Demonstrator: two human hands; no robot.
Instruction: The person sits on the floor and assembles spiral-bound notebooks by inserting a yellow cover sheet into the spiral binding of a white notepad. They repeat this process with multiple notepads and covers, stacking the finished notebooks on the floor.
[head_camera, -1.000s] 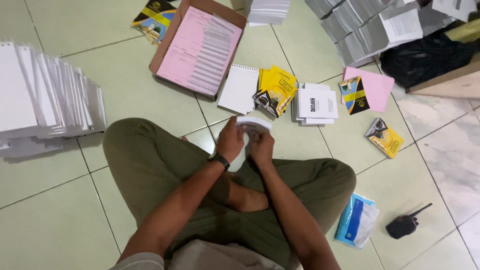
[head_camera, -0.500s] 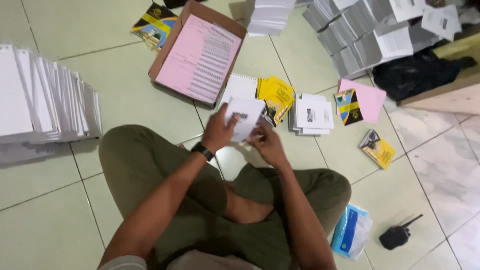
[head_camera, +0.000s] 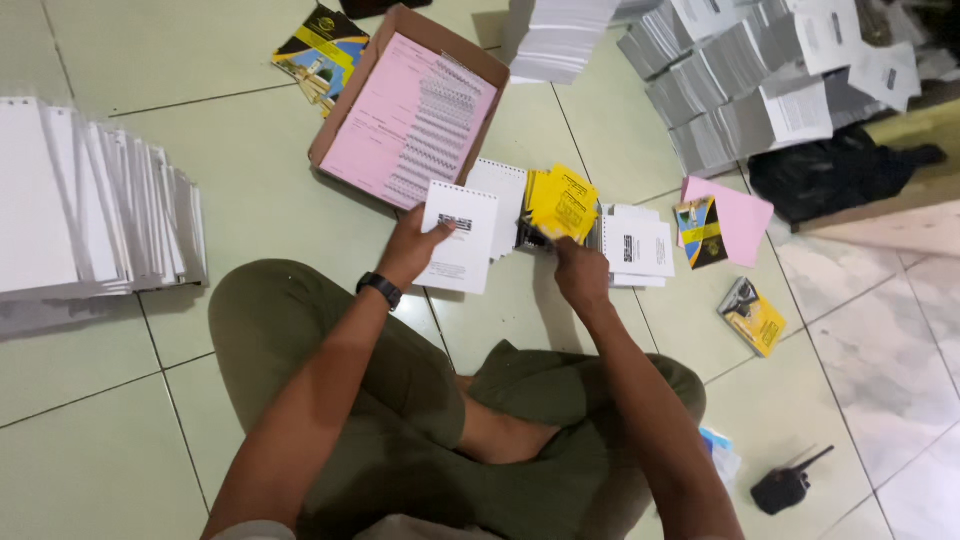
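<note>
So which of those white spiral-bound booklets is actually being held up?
The one in the left hand: the white booklet lifted by its edge; the other lies flat behind it.

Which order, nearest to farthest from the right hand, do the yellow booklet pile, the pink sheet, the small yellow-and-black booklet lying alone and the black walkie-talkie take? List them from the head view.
1. Yellow booklet pile: just above the right hand, at its fingers.
2. Pink sheet: to the right, past the white stack.
3. Small yellow-and-black booklet: right on the floor; close to the pink sheet's rank.
4. Black walkie-talkie: lower right, beside the knee.
</note>
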